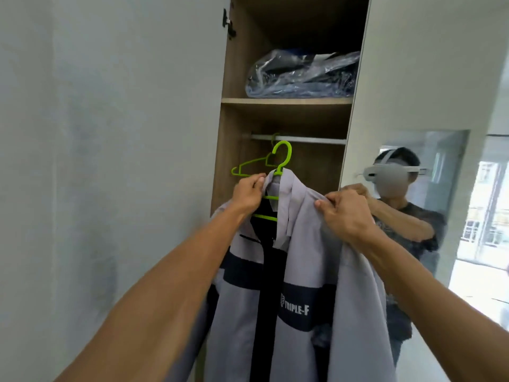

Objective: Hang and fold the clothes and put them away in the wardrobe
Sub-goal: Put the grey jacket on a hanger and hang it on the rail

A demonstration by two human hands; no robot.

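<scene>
The wardrobe point(234, 78) stood open before the person, w/ the grey jacket point(308, 244) held up at its mouth, below and just in front of the rail point(311, 139), not yet hung. The jacket sat on a green hanger point(285, 164), its hook free, pointing up, short of the rail. The left hand point(249, 193) gripped the collar by the hanger's neck, fingers curled round it. The right hand point(344, 213) pinched the shoulder cloth, thumb & fingers closed on a fold.

Step in hand, I'd say, was squaring the jacket on the hanger, then hooking it up. Best way, imo: draw that right shoulder fully over the hanger's arm first, else it'd likely slip off. Then lift by the neck and set the hook on the rail to the right of the spare hanger point(253, 161) already there, so the two wouldn't tangle. Let go of the cloth last.

The jacket was pale grey, workwear type, w/ a navy band across the chest and a dark strip down the open front. White "TRIPLE-F" lettering sat on the band. The cloth looked soft & creased, esp. where the right side bunched.
</scene>
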